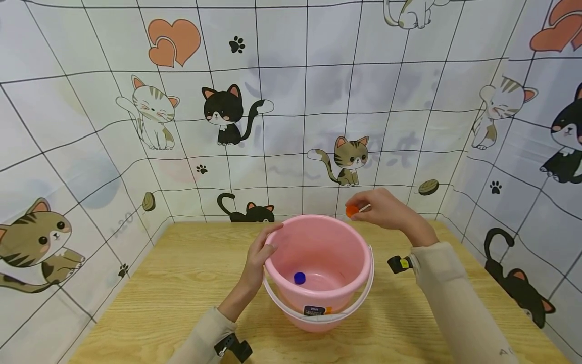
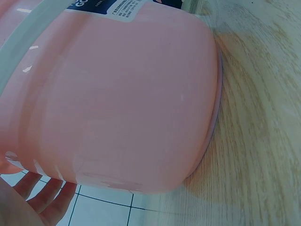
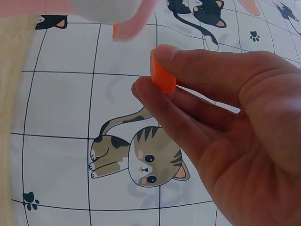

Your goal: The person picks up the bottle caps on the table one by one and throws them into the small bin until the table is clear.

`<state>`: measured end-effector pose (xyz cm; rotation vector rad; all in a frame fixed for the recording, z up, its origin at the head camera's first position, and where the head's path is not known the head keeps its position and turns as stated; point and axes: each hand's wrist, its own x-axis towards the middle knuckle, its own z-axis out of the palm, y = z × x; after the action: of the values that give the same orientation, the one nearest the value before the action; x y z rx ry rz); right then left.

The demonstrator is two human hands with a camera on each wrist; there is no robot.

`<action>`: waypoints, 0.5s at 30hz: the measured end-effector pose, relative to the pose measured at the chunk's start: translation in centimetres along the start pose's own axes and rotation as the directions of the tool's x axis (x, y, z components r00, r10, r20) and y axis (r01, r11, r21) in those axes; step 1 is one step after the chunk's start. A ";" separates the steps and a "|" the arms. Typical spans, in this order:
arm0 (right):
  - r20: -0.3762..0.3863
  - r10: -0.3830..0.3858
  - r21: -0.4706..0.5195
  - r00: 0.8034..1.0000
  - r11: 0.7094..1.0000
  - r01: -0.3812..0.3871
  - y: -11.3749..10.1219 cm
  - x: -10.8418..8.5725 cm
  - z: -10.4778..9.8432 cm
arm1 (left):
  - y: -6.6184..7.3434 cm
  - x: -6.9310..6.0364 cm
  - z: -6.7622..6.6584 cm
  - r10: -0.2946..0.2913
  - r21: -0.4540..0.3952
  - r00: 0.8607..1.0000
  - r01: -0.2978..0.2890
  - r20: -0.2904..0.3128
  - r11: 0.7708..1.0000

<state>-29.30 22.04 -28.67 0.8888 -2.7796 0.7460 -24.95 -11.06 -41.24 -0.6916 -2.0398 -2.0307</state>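
Observation:
A pink bucket [image 1: 313, 235] stands upright on the table, its white handle [image 1: 318, 319] hanging down at the front. Inside, on the bottom, lies a small blue cap [image 1: 299, 278]. My left hand [image 1: 255, 258] grips the left side of the bucket's rim, with the thumb on the inner side. In the left wrist view, several fingers [image 2: 59, 200] show against the outer wall. Thumb and fingers of my right hand [image 1: 384, 210] pinch an orange cap [image 3: 163, 75] just beyond the rim at the back right, a little higher than it.
The bucket rests on a wood-grain table [image 1: 182, 283]. A white cloth backdrop [image 1: 282, 131] printed with cats and grid lines rises behind and on both sides. A label [image 1: 314, 310] is stuck on the bucket's front. Each wrist wears a small black camera.

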 end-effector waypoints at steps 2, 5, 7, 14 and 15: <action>0.006 0.006 0.006 1.000 1.000 -0.006 -0.3 0.3 -0.1 | 0.0 0.0 0.0 -0.001 -0.002 1.000 0.001 0.000 1.000; 0.018 0.011 0.002 1.000 1.000 -0.011 -0.7 0.7 -0.3 | 0.0 -0.1 0.0 -0.004 -0.002 1.000 0.004 0.000 1.000; 0.023 0.013 -0.003 1.000 1.000 -0.013 -1.1 1.0 -0.4 | 0.0 -0.1 0.0 -0.006 -0.002 1.000 0.006 0.000 1.000; 0.036 0.004 -0.010 0.999 1.000 -0.004 -2.1 1.7 -0.7 | 0.0 -0.1 -0.1 -0.009 0.004 1.000 0.009 -0.002 1.000; 0.038 0.004 -0.009 0.999 1.000 -0.004 -2.2 1.7 -0.7 | 0.0 -0.1 -0.1 -0.010 0.004 1.000 0.010 -0.002 1.000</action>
<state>-29.46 19.94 -26.62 0.9055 -2.8167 0.7247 -24.88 -11.13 -41.25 -0.6803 -2.0491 -2.0315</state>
